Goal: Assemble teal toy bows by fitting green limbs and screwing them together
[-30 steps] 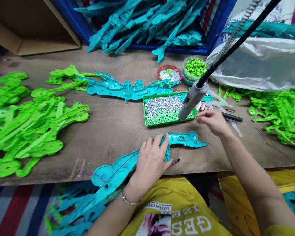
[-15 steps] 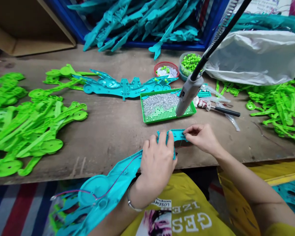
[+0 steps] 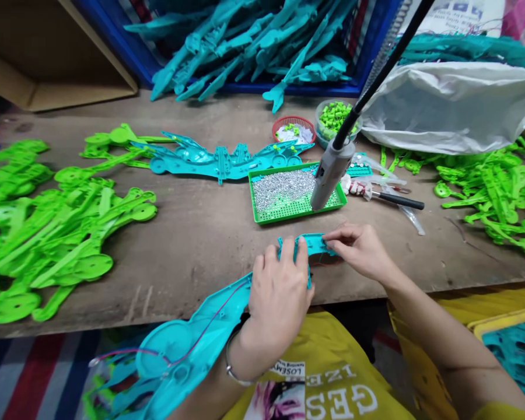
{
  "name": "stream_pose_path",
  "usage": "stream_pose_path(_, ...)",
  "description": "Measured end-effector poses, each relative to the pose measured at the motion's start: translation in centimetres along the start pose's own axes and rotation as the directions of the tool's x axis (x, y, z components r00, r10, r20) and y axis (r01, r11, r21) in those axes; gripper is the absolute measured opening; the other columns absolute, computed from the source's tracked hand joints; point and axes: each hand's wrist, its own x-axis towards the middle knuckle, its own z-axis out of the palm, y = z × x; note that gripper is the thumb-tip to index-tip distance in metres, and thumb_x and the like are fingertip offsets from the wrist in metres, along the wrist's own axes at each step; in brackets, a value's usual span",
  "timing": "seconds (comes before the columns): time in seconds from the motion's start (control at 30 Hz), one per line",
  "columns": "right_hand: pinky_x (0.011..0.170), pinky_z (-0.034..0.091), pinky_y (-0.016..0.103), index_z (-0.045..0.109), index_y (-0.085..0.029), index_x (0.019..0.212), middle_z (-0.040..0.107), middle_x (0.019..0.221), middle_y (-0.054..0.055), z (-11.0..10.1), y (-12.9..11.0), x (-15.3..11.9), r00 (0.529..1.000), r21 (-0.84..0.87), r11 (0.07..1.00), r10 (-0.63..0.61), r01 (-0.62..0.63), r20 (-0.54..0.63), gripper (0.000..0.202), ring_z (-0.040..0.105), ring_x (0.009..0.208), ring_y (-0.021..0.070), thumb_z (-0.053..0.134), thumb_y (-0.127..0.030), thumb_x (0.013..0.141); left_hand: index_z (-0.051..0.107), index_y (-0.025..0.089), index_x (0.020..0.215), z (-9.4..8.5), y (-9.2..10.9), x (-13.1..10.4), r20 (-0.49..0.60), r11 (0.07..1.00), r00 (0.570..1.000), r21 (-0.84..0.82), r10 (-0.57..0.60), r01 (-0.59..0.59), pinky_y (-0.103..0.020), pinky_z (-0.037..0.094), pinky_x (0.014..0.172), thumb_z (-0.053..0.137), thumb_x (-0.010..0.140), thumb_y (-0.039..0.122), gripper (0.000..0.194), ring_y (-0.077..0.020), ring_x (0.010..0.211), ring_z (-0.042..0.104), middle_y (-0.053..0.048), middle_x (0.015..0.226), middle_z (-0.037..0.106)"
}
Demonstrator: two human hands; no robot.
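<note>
A long teal plastic shell slants over the bench's front edge, with a thin red-and-blue wire running along its inside. Draped across its middle is my left hand, fingers bent over the shell and gripping it. At the shell's far right end, my right hand has thumb and fingertips pinched together; what lies between them is hidden. A thin dark reddish wire loops below that end. Just beyond the hands stands a green tray of small silver screws.
A grey electric screwdriver hangs over the tray. Behind lie another teal shell, a red basket and a tub of green pieces. Green plastic parts pile up left, more right. A black-handled tool lies right.
Both hands keep nearly the same place and hold on the shell. The view has shifted slightly, and the right fingertips stay at the shell's end.
</note>
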Motion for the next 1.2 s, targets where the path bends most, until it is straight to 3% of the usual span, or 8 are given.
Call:
stream_pose_path(0.2,0.071,0.051,0.032,0.081,-0.021,0.082,0.075,0.077,0.004,0.9,-0.1,-0.1,0.998,-0.084,0.995,-0.058,0.057,-0.006,0.02,0.068,0.07,0.017,0.061,-0.022,0.079,0.055,0.02,0.142,0.5,-0.2,-0.2,-0.055,1.0,0.998,0.022,0.0,0.001,-0.045,0.05,0.086,0.075,0.081,0.034,0.065,-0.0314,0.105,0.058,-0.012,0.129,0.061)
stream_pose_path(0.3,0.067,0.051,0.031,0.08,-0.021,0.086,0.076,0.079,0.004,-0.2,0.5,1.3,0.996,-0.046,0.995,-0.087,0.086,-0.009,0.018,0.067,0.069,0.0173,0.065,-0.028,0.08,0.055,0.019,0.141,0.7,-0.5,-0.1,-0.054,1.0,0.999,0.024,0.01,-0.009,-0.045,0.05,0.083,0.077,0.08,0.035,0.067,-0.031,0.102,0.059,-0.013,0.127,0.061)
stream_pose_path(0.37,0.066,0.051,0.031,0.079,-0.02,0.091,0.077,0.082,0.005,-1.9,1.5,3.8,0.984,-0.053,0.992,-0.118,0.112,-0.132,0.021,0.068,0.07,0.0183,0.065,-0.03,0.081,0.054,0.018,0.141,0.8,-0.8,0.0,-0.045,0.999,0.999,0.02,0.026,-0.025,-0.045,0.05,0.083,0.078,0.079,0.037,0.069,-0.0311,0.102,0.058,-0.014,0.128,0.061)
stream_pose_path(0.47,0.079,0.052,0.035,0.076,-0.017,0.096,0.077,0.093,0.008,-4.9,3.7,9.4,0.907,-0.303,0.949,-0.203,0.088,-0.37,0.025,0.069,0.081,0.0217,0.055,-0.02,0.082,0.053,0.018,0.141,1.2,-1.1,0.0,-0.035,0.999,0.999,0.005,0.037,-0.037,-0.044,0.05,0.084,0.079,0.079,0.038,0.07,-0.031,0.103,0.058,-0.013,0.126,0.06)
stream_pose_path(0.57,0.084,0.049,0.037,0.074,-0.015,0.094,0.077,0.098,0.012,-6.8,5.9,15.2,0.94,-0.552,0.834,-0.194,0.008,-0.279,0.03,0.068,0.09,0.0263,0.05,-0.01,0.078,0.053,0.019,0.141,1.6,-1.3,0.0,-0.027,0.999,0.999,-0.034,0.03,-0.031,-0.043,0.049,0.084,0.077,0.081,0.037,0.067,-0.0301,0.103,0.058,-0.013,0.126,0.06)
stream_pose_path(0.7,0.086,0.045,0.038,0.072,-0.01,0.092,0.074,0.104,0.02,-6.8,7.8,19.7,0.978,-0.723,0.69,-0.16,0.013,-0.135,0.024,0.064,0.1,0.0316,0.053,-0.007,0.077,0.053,0.019,0.141,1.9,-1.4,-0.1,-0.014,0.997,1.0,-0.076,0.027,-0.028,-0.044,0.049,0.086,0.076,0.083,0.038,0.065,-0.0309,0.106,0.058,-0.013,0.13,0.058)
stream_pose_path(1.0,0.083,0.048,0.044,0.072,-0.009,0.088,0.073,0.093,0.024,-6.9,8.4,21.8,0.975,-0.746,0.664,-0.127,-0.054,-0.184,0.015,0.065,0.099,0.0383,0.069,-0.016,0.076,0.051,0.02,0.143,2.5,-1.7,-0.1,-0.011,0.993,1.0,-0.114,0.023,-0.025,-0.045,0.05,0.087,0.077,0.082,0.04,0.069,-0.0321,0.108,0.057,-0.012,0.133,0.058)
stream_pose_path(1.2,0.086,0.05,0.048,0.073,-0.005,0.088,0.072,0.093,0.023,-7.1,8.9,21.8,0.969,-0.767,0.634,-0.115,-0.098,-0.218,0.016,0.066,0.101,0.0401,0.064,-0.009,0.075,0.051,0.02,0.143,2.7,-1.5,-0.2,0.003,0.994,1.0,-0.104,0.021,-0.021,-0.045,0.048,0.09,0.074,0.084,0.04,0.067,-0.0325,0.111,0.056,-0.013,0.135,0.056)
